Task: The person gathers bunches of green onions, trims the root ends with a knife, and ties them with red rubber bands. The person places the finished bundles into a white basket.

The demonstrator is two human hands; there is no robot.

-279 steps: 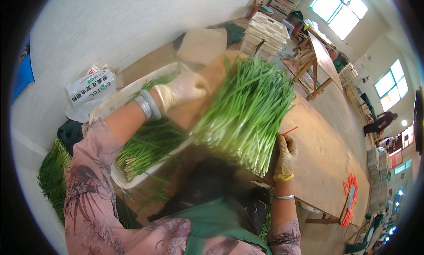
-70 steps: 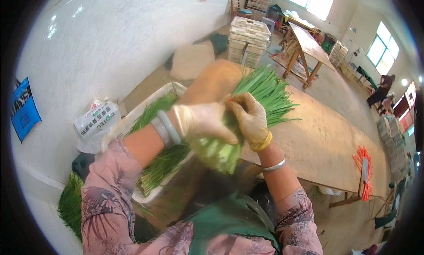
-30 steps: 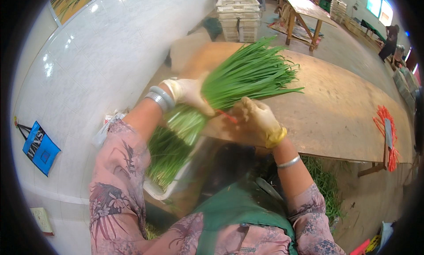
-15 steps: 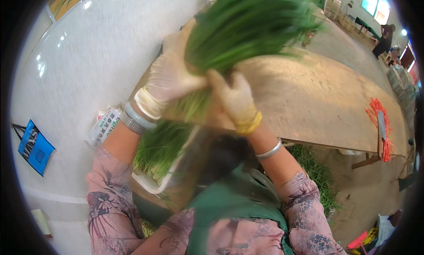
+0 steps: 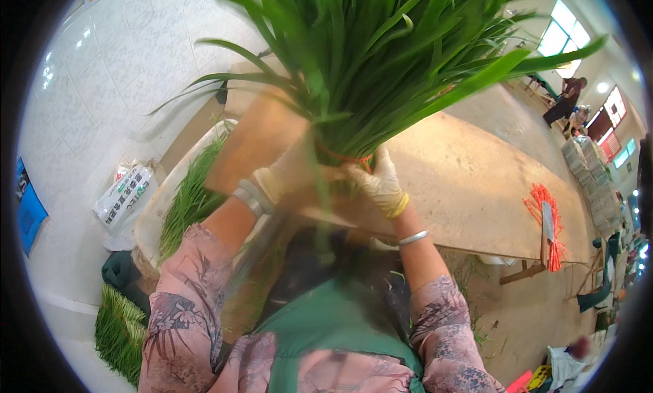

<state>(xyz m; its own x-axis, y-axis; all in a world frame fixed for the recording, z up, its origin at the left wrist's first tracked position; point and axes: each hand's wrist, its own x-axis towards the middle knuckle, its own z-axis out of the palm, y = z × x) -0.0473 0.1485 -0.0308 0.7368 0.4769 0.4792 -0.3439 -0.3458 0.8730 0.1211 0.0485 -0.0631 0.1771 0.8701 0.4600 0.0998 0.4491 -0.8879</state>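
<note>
Right hand (image 5: 381, 183): fingers closed on the neck of the green leaf bundle (image 5: 381, 80), at its orange tie (image 5: 343, 156). Left hand (image 5: 282, 177) blurred at the bundle's other side; can't tell its grip. Bundle above the table (image 5: 469, 182), leaves fanned away from me. Near table edge just below my hands; bare board rightward to loose orange ties (image 5: 556, 226). Left: white basket (image 5: 145, 223), cut greens (image 5: 190, 196) inside.

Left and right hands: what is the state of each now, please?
Left hand: blurred; open or closed cannot be told.
Right hand: closed, holding the green bundle.
</note>
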